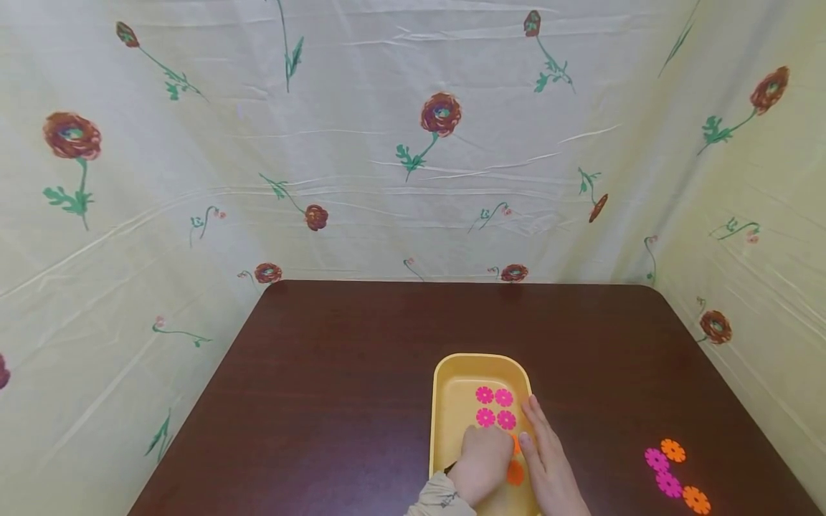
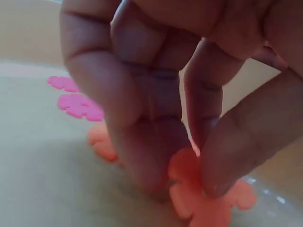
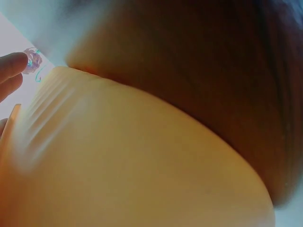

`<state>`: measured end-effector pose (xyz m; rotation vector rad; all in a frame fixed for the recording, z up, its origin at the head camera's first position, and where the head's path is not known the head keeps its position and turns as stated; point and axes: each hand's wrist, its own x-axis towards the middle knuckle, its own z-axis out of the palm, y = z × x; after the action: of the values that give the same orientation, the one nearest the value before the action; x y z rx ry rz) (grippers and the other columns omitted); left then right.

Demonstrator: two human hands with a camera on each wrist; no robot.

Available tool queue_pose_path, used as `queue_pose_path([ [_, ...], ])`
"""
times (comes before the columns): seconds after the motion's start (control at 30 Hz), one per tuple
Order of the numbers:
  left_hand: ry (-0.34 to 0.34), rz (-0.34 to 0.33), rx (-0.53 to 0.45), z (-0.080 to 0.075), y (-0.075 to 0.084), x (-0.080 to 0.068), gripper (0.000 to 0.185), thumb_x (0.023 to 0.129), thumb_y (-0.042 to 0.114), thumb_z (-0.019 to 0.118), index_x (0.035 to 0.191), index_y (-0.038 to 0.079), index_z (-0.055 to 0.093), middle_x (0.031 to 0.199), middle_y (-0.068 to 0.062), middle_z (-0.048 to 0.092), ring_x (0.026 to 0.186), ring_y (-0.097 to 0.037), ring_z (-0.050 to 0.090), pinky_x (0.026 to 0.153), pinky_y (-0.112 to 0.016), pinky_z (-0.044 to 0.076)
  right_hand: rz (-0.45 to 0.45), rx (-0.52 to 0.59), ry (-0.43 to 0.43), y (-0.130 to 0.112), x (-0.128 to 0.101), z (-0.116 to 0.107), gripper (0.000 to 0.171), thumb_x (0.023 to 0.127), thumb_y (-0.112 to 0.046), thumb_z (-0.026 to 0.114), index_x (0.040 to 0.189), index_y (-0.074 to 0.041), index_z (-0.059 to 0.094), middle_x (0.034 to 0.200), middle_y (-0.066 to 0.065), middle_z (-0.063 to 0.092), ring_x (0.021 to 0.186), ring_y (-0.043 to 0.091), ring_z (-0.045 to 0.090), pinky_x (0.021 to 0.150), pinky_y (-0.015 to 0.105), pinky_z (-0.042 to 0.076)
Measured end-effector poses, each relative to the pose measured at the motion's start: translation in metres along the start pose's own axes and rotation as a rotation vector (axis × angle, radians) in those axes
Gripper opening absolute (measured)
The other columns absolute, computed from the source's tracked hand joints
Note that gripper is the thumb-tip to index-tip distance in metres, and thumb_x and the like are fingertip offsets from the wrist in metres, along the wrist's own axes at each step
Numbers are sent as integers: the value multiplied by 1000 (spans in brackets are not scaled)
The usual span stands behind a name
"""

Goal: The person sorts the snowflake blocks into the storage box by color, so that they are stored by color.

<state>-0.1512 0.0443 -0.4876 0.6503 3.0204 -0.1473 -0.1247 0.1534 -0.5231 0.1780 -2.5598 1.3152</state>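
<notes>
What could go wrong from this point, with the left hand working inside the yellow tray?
1. The left hand pinches an orange flower at its edge with fingertips only; the thin piece might slip or land crooked.
2. The pink flowers lie close ahead in the tray; knuckles could nudge them out of their rows.
3. The right hand rests along the tray's rim; a push there may shift the tray.
</notes>
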Motion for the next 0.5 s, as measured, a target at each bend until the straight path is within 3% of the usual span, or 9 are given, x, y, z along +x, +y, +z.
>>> queue_pose_path([
  [0.1,33,-3,25,4,-1,1,7,74,31,69,76,25,68,71,9,60,65,-9,56,64,-27,40,-15,-17,18,0,0,1,44,96,-17,46,136,-4,39,147,11,28,127,33,29,97,6,8],
  [0.13,41,-6,33,4,-2,2,7,74,31,70,77,24,68,71,9,60,66,-9,56,64,-27,40,-17,-16,18,0,0,1,44,96,-17,46,136,-3,39,147,11,28,127,34,29,100,8,8],
  [0.23,44,-18,39,6,-3,3,7,74,29,71,78,24,68,72,8,60,67,-10,55,65,-27,39,-1,1,2,-1,1,0,44,96,-17,46,137,-3,38,148,12,27,128,36,29,108,36,17],
  [0.33,43,-19,47,5,-4,4,6,75,28,70,79,24,68,72,8,60,66,-10,55,63,-27,39,20,17,-21,-2,1,-1,45,96,-19,45,137,-2,37,148,12,25,130,40,26,95,61,23],
  [0.5,27,-12,37,2,-5,2,5,76,28,70,78,24,68,70,8,60,64,-10,55,62,-26,38,31,21,-27,-2,1,-2,45,96,-19,45,137,-2,37,148,13,25,130,39,26,95,61,23],
])
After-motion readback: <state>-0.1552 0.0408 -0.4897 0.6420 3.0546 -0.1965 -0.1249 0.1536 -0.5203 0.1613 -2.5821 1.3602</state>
